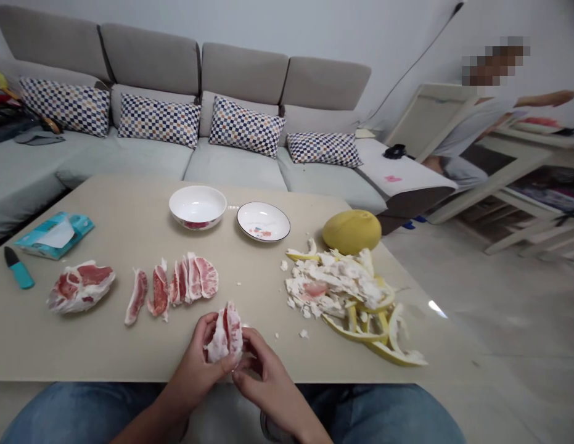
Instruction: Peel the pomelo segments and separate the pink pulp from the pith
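Close to the table's front edge, my left hand [201,364] is wrapped around a chunk of peeled pomelo segments [226,336], red flesh showing through white membrane. A gap runs down between two of its segments. My right hand [268,374] grips the chunk's right side with curled fingers; its fingertips are partly hidden. Several separated pomelo segments [194,279] lie in a row beyond my left hand. Farther left rests a larger peeled pomelo piece [82,287]. A heap of white pith and yellow peel [335,287] is spread to the right.
A white bowl [197,207] and a small plate [263,222] stand at the back. One whole pomelo [352,232] sits behind the peel. At left are a tissue pack [55,235] and a knife [19,269]. Beyond the table is a sofa [240,169]; a person [467,132] sits right.
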### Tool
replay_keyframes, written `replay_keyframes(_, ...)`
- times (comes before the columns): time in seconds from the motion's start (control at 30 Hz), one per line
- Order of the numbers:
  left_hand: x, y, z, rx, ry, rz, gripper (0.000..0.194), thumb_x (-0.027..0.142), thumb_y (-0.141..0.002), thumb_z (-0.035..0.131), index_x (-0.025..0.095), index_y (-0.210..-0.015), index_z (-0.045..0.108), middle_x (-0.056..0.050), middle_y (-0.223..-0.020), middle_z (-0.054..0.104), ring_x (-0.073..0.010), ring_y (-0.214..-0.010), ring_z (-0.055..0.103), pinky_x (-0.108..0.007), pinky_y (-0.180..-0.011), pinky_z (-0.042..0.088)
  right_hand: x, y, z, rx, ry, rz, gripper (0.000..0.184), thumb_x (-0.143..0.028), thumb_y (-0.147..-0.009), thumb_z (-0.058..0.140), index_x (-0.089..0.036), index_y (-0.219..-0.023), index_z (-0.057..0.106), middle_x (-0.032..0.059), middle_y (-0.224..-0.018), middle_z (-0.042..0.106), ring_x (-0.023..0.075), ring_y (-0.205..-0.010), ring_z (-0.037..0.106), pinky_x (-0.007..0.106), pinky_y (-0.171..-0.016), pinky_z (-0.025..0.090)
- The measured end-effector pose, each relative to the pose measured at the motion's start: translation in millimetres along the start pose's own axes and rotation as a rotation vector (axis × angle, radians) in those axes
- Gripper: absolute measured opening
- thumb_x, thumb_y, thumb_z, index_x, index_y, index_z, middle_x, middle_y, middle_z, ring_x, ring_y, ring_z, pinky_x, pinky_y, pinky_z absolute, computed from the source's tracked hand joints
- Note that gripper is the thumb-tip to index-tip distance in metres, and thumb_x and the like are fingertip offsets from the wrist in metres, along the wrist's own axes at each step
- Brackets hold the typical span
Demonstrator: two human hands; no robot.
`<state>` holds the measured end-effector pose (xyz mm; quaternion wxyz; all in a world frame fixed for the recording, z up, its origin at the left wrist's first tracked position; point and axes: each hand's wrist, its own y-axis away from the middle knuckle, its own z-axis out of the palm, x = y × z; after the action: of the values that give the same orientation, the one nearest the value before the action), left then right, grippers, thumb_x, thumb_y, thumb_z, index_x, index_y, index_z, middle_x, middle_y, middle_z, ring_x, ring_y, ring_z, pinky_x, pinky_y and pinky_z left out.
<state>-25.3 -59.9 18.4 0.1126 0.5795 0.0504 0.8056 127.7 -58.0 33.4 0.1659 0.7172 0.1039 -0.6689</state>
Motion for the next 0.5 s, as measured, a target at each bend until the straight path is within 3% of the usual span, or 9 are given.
replay_keyframes(0.1, -4.3, 1.6, 2.1, -0.006, -0.053, 0.0, 0.061, 0.024, -0.071, 0.076, 0.022, -0.121, 0.042, -0.014, -0.125, 0.059, -0.0277, -0.116, 0.058, -0.038, -0.096, 0.046, -4.2, -1.8, -4.9, -0.009, -0.104, 0.084, 0.043, -0.024, -0.08, 0.064, -0.023, -0.122, 0.054, 0.0063, -0.109, 0.063, 0.02, -0.094, 0.061, 0.031, -0.079, 0.051)
replay_keyframes(0.23, -5.2, 2.0, 3.0, -0.052, -0.061, -0.031, 0.057, 0.019, -0.069, 0.076, 0.022, -0.119, 0.046, -0.014, -0.126, 0.059, -0.0285, -0.118, 0.057, -0.038, -0.096, 0.046, -3.7, -5.8, -5.2, 0.128, 0.059, 0.037, 0.027, -0.027, -0.079, 0.066, -0.02, -0.105, 0.065, 0.0044, -0.096, 0.062, 0.0189, -0.086, 0.06, 0.027, -0.072, 0.05)
replay_keyframes(0.33, -3.1, 0.5, 1.4, -0.075, -0.019, -0.07, 0.059, 0.017, -0.066, 0.078, 0.021, -0.117, 0.049, -0.014, -0.126, 0.06, -0.0289, -0.118, 0.057, -0.037, -0.096, 0.047, -2.7, -6.3, -5.6, 0.162, 0.167, 0.011, 0.019, -0.025, -0.08, 0.063, -0.019, -0.098, 0.067, 0.0031, -0.088, 0.06, 0.0177, -0.081, 0.058, 0.024, -0.067, 0.048)
replay_keyframes(0.5, -0.3, -0.4, 3.6, -0.077, -0.011, -0.07, 0.056, 0.019, -0.067, 0.077, 0.021, -0.116, 0.052, -0.014, -0.122, 0.063, -0.0286, -0.114, 0.06, -0.036, -0.094, 0.048, -4.4, -5.5, -6.7, 0.197, 0.257, -0.017, 0.022, -0.014, -0.076, 0.06, -0.019, -0.096, 0.067, 0.0017, -0.084, 0.06, 0.0163, -0.076, 0.057, 0.022, -0.062, 0.046)
